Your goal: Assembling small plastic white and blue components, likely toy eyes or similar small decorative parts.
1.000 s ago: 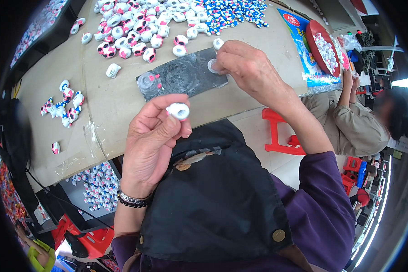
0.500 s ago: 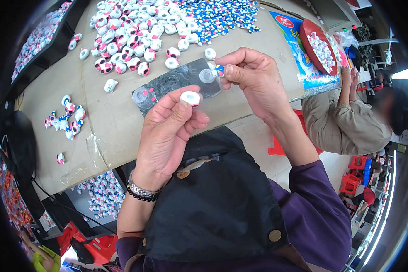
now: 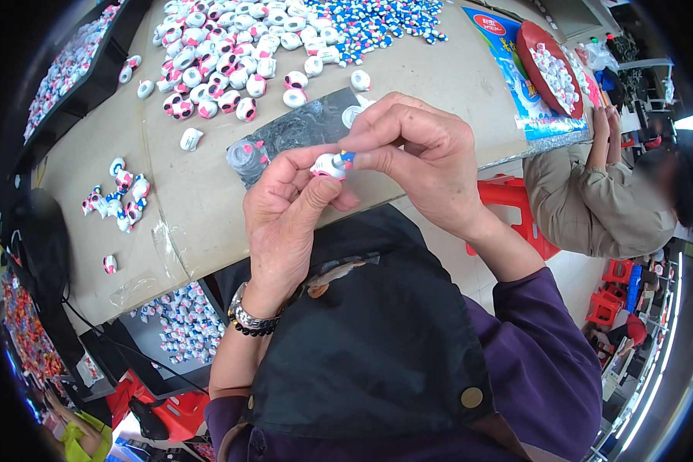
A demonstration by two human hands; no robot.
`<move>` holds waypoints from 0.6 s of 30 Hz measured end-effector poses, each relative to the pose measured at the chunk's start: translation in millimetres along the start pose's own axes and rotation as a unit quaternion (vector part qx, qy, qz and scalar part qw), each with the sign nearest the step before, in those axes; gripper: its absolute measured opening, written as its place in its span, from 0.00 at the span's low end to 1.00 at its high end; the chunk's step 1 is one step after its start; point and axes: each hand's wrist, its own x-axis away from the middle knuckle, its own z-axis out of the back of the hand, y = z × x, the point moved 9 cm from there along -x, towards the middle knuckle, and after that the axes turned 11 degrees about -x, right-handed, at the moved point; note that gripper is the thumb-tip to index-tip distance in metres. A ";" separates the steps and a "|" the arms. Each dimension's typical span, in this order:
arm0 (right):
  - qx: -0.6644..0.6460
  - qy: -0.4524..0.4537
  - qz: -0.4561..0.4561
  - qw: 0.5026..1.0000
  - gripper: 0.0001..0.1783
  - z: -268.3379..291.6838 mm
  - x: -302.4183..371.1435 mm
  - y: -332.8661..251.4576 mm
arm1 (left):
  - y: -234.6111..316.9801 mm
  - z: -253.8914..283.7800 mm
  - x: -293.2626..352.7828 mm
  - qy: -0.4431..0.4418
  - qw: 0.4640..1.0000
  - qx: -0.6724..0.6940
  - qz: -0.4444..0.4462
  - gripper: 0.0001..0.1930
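Hands meet above the near edge of the cardboard-covered table [image 3: 439, 77]. The left hand [image 3: 285, 223] pinches a small round white plastic toy piece with pink spots [image 3: 327, 165] between thumb and forefinger, its grip narrow and closed on the piece. The right hand [image 3: 420, 150] presses a tiny blue part [image 3: 348, 158] against that same piece, fingertips closed tight on it. Just beyond the hands lies a dark grey glittery mat [image 3: 304, 127] with a clear plastic cup [image 3: 242, 154] at its left end. Farther back sits a heap of white-and-pink toy pieces [image 3: 223, 46], beside a scatter of small blue-and-white parts [image 3: 377, 19]. A smaller cluster of finished pieces [image 3: 119, 196] lies to the left.
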 end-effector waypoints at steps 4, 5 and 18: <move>0.082 -0.031 0.027 0.996 0.07 -7.0 0.6 -7.3 | 3.9 2.2 0.0 0.006 0.998 -0.045 -0.034 0.14; 0.100 -0.036 0.037 0.994 0.07 -8.7 0.4 -8.8 | 8.4 3.4 0.6 0.015 0.995 -0.086 -0.055 0.13; 0.052 -0.099 0.078 0.991 0.17 -45.4 -28.2 -48.0 | 39.6 27.6 2.1 0.044 0.992 -0.074 -0.086 0.15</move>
